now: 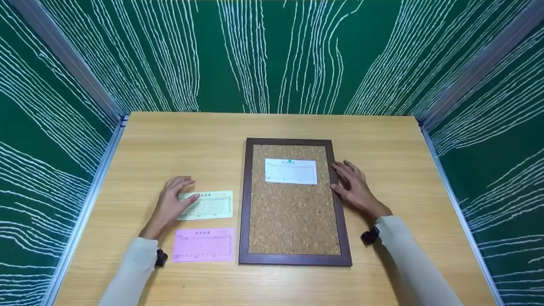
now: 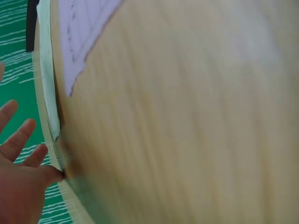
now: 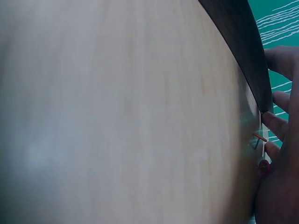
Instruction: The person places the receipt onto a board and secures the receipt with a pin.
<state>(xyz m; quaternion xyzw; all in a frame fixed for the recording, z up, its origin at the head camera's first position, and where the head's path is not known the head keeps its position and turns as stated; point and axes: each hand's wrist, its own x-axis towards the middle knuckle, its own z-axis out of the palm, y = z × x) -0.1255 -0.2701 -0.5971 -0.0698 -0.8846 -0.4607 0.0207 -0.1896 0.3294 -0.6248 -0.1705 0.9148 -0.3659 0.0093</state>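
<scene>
A cork board in a dark brown frame lies on the table. Near its top a white printed slip is fastened by a green pushpin. My right hand rests at the frame's right side, fingertips touching the edge. Beside its fingers, the right wrist view shows an orange pushpin and a red one; the hand hides both from the head camera. Over the left end of a pale green slip hovers my left hand, fingers relaxed and thumb overlapping the paper. It holds nothing.
Below the green slip lies a pink printed slip, left of the board. The wooden table is bounded by green panels with white wavy lines at the back and both sides. Metal rails run along the side edges.
</scene>
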